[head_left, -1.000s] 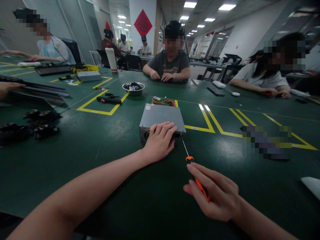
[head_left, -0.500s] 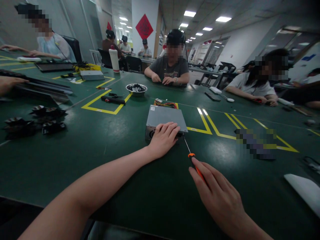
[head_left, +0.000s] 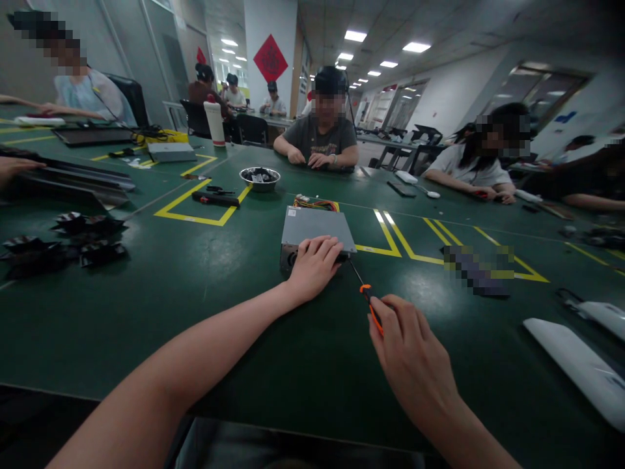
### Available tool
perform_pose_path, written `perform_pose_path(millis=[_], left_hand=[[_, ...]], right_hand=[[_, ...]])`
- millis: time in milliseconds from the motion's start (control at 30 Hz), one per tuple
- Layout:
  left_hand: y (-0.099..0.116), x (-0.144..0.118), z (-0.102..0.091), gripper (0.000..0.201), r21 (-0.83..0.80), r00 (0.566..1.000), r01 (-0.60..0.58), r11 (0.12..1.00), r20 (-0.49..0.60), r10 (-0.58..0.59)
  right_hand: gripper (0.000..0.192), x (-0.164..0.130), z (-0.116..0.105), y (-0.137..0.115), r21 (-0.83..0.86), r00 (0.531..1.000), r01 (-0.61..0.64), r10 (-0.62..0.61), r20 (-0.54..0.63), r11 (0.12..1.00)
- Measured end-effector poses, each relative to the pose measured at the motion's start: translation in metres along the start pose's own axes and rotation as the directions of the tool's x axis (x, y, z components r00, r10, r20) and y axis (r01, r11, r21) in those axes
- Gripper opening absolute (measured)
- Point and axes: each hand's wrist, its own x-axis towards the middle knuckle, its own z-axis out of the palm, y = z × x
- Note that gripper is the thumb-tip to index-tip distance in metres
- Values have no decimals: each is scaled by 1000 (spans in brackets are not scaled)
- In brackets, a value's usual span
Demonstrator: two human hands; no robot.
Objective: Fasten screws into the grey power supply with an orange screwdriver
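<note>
A grey metal computer power supply (head_left: 317, 225) lies on the green table with its bundle of coloured cables (head_left: 319, 204) at the back. My left hand (head_left: 315, 264) grips its near edge, fingers over the top and palm against the front side. In my right hand (head_left: 413, 345) is a screwdriver (head_left: 374, 309) with an orange and black handle. Its thin shaft slants up and left, and the tip meets the near right corner of the power supply, close to my left fingertips. Whether the tip sits in a screw is too small to tell.
Behind the power supply stand a metal bowl (head_left: 260, 179) of small parts and a black tool (head_left: 215, 199). Dark crumpled parts (head_left: 88, 238) lie at left, a white device (head_left: 576, 371) at right. Across the table a person (head_left: 325, 133) sits; others work at both sides.
The view has turned slightly right, so things sit further left. My right fingers have curled more around the screwdriver handle. The left hand stays on the power supply.
</note>
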Motion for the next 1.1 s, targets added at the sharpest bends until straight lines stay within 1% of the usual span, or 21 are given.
perform_pose_path(millis=[67, 133, 200, 300, 367, 533, 567, 633, 700, 733, 800, 833, 900, 933, 1000, 1033, 1067, 1100], left_hand=[[0, 0, 0, 31, 3, 1000, 1, 1000, 6, -1], [0, 0, 0, 31, 6, 1000, -1, 1000, 11, 1], [0, 0, -1, 31, 11, 1000, -3, 1000, 11, 3], [0, 0, -1, 31, 16, 1000, -6, 1000, 13, 5], [0, 0, -1, 31, 14, 1000, -4, 1000, 15, 3], [1, 0, -2, 31, -3, 1000, 0, 1000, 17, 0], [2, 0, -3, 31, -4, 1000, 5, 1000, 19, -5], [4, -1, -6, 32, -2, 999, 20, 1000, 26, -20], [6, -2, -9, 34, 1, 999, 30, 1000, 38, -30], [6, -3, -11, 36, 4, 998, 30, 1000, 47, -30], [7, -5, -16, 40, 16, 998, 16, 1000, 68, -17], [6, -5, -18, 42, 22, 997, 3, 1000, 80, -5], [6, -7, -22, 45, 32, 994, -22, 999, 103, 19], [6, -7, -24, 46, 37, 993, -32, 999, 113, 28], [6, -9, -27, 50, 53, 993, -17, 998, 118, 11], [7, -10, -28, 52, 64, 993, 8, 998, 113, -15], [8, -11, -29, 54, 76, 993, 44, 996, 102, -51], [9, -12, -29, 56, 86, 992, 77, 993, 93, -85]], right_hand=[[18, 3, -2, -2, -34, 999, 18, -17, 30, 999], [18, 7, -4, 1, -31, 999, -2, 4, 49, 1000], [21, 10, -4, 6, 7, 996, -75, 75, 48, 997], [26, 11, -3, 10, 73, 979, -197, 193, 61, 978], [28, 9, -1, 6, 91, 972, -225, 217, 90, 970], [28, -2, 3, -12, 47, 964, -214, 204, 168, 976], [28, -3, 4, -15, 46, 957, -228, 215, 192, 973], [26, -4, 7, -17, 75, 930, -298, 272, 247, 952], [24, -5, 10, -16, 123, 878, -416, 363, 311, 901], [24, -6, 12, -15, 135, 841, -477, 407, 356, 869], [24, -6, 14, -14, 167, 770, -567, 447, 456, 807], [26, -6, 15, -14, 186, 745, -597, 454, 488, 781], [30, -6, 16, -14, 230, 725, -630, 454, 518, 742], [29, -5, 16, -15, 247, 720, -640, 456, 522, 728], [21, -4, 16, -16, 288, 717, -662, 471, 515, 692], [17, -4, 16, -17, 326, 712, -680, 485, 508, 657], [13, -4, 16, -17, 385, 696, -710, 505, 510, 590], [9, -4, 18, -16, 470, 656, -755, 530, 537, 457]])
